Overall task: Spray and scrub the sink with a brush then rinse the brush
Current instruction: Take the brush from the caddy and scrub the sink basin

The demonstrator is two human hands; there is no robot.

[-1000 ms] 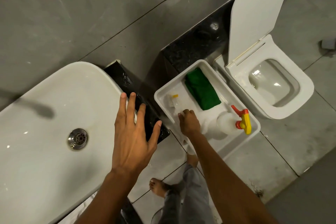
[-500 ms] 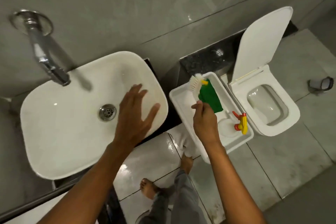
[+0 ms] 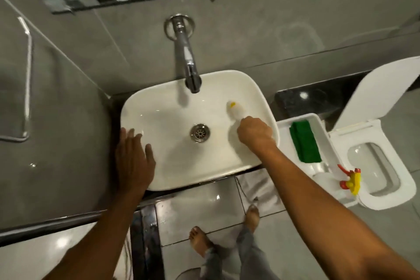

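White brush (image 3: 235,110) now inside sink (image 3: 254,88), off tray (image 3: 322,127).

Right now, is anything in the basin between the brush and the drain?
Nothing visible. The brush, held in the right hand, is against the sink's right inner wall, and bare white basin runs from it to the drain. The left hand rests on the opposite rim.

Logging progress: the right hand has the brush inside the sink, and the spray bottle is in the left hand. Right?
Not quite. In the head view the left hand is empty, flat on the sink rim. The spray bottle lies in the white tray. The right hand does hold the brush inside the sink.
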